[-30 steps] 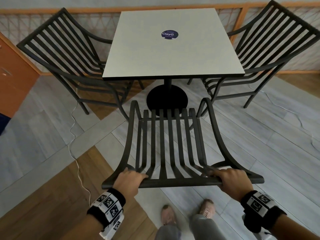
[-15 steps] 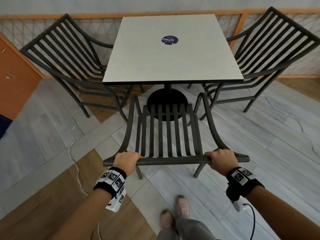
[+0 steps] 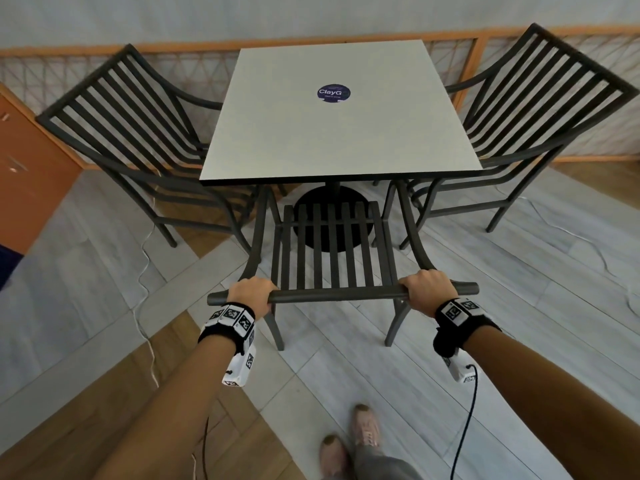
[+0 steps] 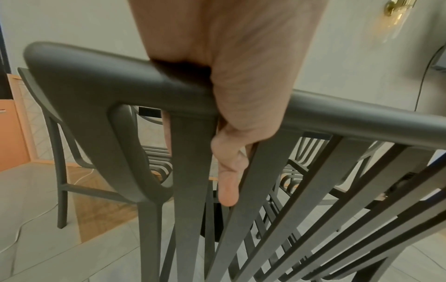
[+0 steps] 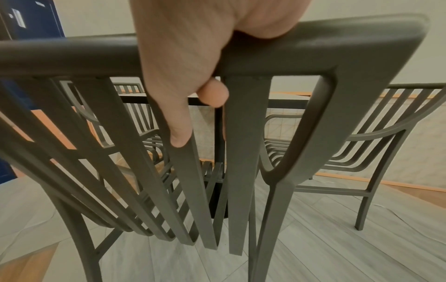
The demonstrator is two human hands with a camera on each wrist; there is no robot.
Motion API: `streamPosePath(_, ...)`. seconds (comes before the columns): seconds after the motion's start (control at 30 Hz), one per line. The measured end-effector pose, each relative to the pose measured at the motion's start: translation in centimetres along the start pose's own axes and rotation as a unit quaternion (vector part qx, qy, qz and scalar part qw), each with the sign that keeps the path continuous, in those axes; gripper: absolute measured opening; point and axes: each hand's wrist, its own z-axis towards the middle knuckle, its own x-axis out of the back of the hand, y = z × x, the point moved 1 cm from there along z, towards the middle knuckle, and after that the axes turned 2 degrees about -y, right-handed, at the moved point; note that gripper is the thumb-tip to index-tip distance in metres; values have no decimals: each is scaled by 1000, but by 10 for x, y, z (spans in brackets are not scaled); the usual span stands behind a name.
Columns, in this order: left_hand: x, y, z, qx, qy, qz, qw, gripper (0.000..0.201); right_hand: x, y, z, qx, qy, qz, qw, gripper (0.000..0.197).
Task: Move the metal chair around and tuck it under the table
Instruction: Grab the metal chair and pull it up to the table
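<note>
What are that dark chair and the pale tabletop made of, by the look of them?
Chair: looks like metal with a matte dark grey painted coat; thin flat slats, smooth rounded top rail, dull sheen. Tabletop: probably laminate over board; flat, off-white, faintly speckled, with a thin dark edge band. Neither is certain from the look alone.

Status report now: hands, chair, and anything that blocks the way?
Left hand and right hand both grip the top rail of the metal chair. Front of its seat sits at the table edge. Two side chairs flank the gap; path looks open.
</note>
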Motion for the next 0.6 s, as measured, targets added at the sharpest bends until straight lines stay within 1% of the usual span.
streamPosePath(0.13, 10, 0, 12, 0, -2, -5, 1000, 17, 7, 6, 14, -4, -2, 16, 1000, 15)
streamPosePath(0.23, 15, -1, 13, -5, -15, -22, 1000, 21, 10, 7, 18, -4, -7, 28, 1000, 13)
streamPosePath(0.3, 17, -3, 8, -15, -14, -47, 999, 24, 13, 3, 16, -1, -11, 41, 999, 13)
streamPosePath(0.37, 19, -8, -2, -28, 4, -95, 995, 27, 15, -4, 14, -6, -12, 54, 998, 15)
streamPosePath(0.4, 20, -13, -7, -35, 12, -124, 992, 28, 17, -9, 15, -11, -17, 60, 998, 18)
streamPosePath(0.47, 19, -22, -19, -44, 32, -184, 981, 30, 21, -25, 16, -6, -45, 61, 997, 31)
streamPosePath(0.53, 16, -32, -29, -50, 73, -236, 968, 32, 26, -50, 19, 32, -68, 66, 995, 47)
streamPosePath(0.6, 11, -43, -36, -67, 113, -256, 958, 37, 35, -84, 24, 79, -77, 84, 990, 59)
